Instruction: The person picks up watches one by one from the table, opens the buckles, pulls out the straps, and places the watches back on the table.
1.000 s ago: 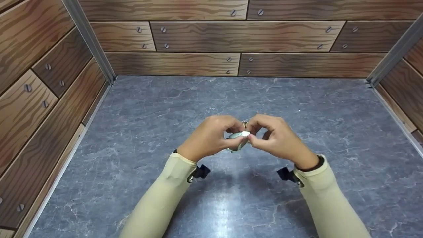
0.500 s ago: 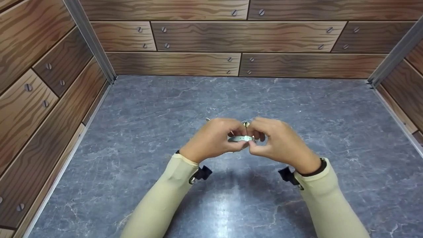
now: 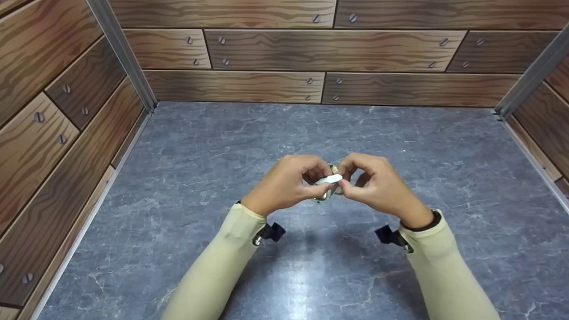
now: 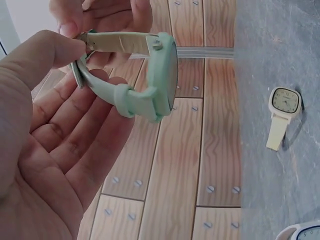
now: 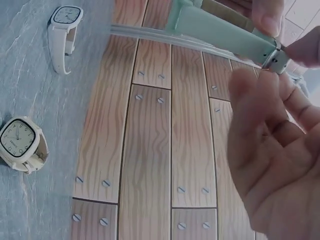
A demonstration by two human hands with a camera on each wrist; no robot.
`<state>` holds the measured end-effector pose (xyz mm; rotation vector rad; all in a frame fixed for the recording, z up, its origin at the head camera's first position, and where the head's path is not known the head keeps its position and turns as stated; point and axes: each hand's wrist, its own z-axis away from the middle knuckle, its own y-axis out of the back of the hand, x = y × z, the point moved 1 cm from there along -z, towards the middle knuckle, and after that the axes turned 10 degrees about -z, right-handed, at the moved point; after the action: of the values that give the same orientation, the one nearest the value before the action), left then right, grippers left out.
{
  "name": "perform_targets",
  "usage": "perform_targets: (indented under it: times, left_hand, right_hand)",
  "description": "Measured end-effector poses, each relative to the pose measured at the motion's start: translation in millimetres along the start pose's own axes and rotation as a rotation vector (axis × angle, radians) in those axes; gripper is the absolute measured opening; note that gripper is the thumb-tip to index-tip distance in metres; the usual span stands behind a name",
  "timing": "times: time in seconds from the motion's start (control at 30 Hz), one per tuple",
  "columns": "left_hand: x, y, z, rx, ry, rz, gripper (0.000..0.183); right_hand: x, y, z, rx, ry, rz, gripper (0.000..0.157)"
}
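Observation:
A mint-green wristwatch (image 3: 328,179) hangs in the air between both hands, its strap bent into a loop. The left hand (image 3: 295,183) pinches the strap near the buckle (image 5: 272,56) with thumb and fingers. From the other side, the right hand (image 3: 378,186) pinches the strap's tip close to that metal buckle. In the left wrist view, the watch case (image 4: 162,77) is seen edge-on, with a strap keeper (image 4: 123,100) on the lower strap. Fingers cover part of the buckle, so I cannot tell whether its pin sits in a hole.
On the grey marbled table (image 3: 213,142) lie a cream square watch (image 5: 20,140) and a white watch (image 5: 65,35), partly behind the hands in the head view. Wood-patterned panels (image 3: 333,49) wall the table at the back and sides.
Both hands dipped slightly, then rose again. The strap now shows more tilted between the fingertips than half a second ago. Both hands keep hold of the watch.

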<state>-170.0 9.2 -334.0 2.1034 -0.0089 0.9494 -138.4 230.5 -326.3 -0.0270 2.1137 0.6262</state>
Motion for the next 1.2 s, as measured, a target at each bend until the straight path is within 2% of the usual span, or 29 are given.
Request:
perform_targets:
  times: [0.2, 0.37, 0.5, 0.63, 0.77, 1.03, 1.2]
  left_hand:
    - [1.6, 1.7, -0.2, -0.004, -0.020, -0.059, 0.012]
    - [0.0, 3.9, -1.0, 0.024, 0.013, -0.199, 0.015]
    - [-1.2, 5.2, -1.3, 0.036, 0.027, -0.279, 0.009]
    - [-1.4, 5.3, -1.5, 0.025, 0.024, -0.298, 0.008]
    - [-1.9, 5.3, -1.8, 0.021, 0.031, -0.255, 0.009]
    - [-3.4, 6.5, -0.6, 0.014, 0.049, -0.070, 0.007]
    - [-3.5, 7.4, 0.8, 0.023, 0.045, -0.049, 0.008]
  right_hand:
    - [-0.4, 3.6, 1.0, -0.018, 0.056, 0.076, 0.024]
    - [-0.2, 6.8, 1.8, 0.054, 0.096, 0.089, 0.026]
    - [0.1, 7.6, 1.4, 0.075, 0.088, 0.103, 0.022]
    - [-0.5, 7.0, 0.5, 0.061, 0.057, 0.105, 0.018]
    - [-0.9, 8.1, 0.9, 0.066, 0.036, 0.052, 0.015]
    - [-0.1, 10.2, 1.3, 0.058, 0.012, -0.121, 0.017]
    - [2.5, 8.8, 0.9, 0.071, -0.002, -0.156, 0.013]
